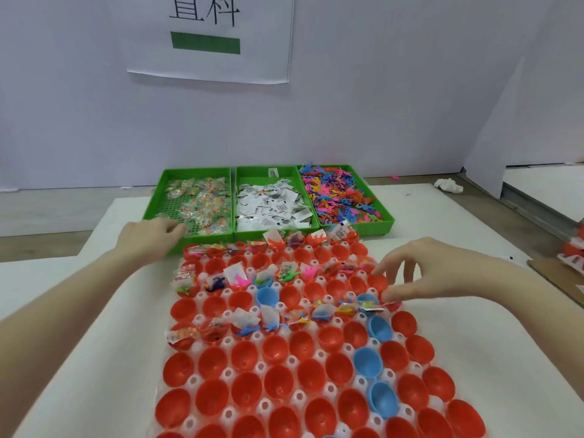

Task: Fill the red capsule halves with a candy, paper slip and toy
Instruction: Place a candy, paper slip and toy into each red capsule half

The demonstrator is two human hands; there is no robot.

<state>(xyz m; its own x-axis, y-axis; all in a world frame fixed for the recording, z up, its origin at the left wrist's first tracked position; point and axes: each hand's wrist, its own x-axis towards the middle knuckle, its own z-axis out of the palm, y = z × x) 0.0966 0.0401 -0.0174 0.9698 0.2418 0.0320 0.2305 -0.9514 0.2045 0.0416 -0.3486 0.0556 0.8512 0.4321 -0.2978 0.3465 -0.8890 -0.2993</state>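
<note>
A clear tray (192,382) holds rows of red capsule halves (246,358) and a few blue ones (366,363). Some halves in the far and middle rows hold candy, paper slips and toys. Three green bins stand behind: candies (202,200), paper slips (271,203), toys (341,194). My left hand (151,230) reaches to the front corner of the candy bin, blurred, fingers loosely curved. My right hand (420,271) hovers over the tray's right edge, fingers spread downward, thumb touching a filled half (392,305).
A white mat (104,295) covers the table under the tray and bins. A white wall panel with a paper sign (208,36) stands behind. A crumpled tissue (447,185) lies at the far right; red items (573,248) sit at the right edge.
</note>
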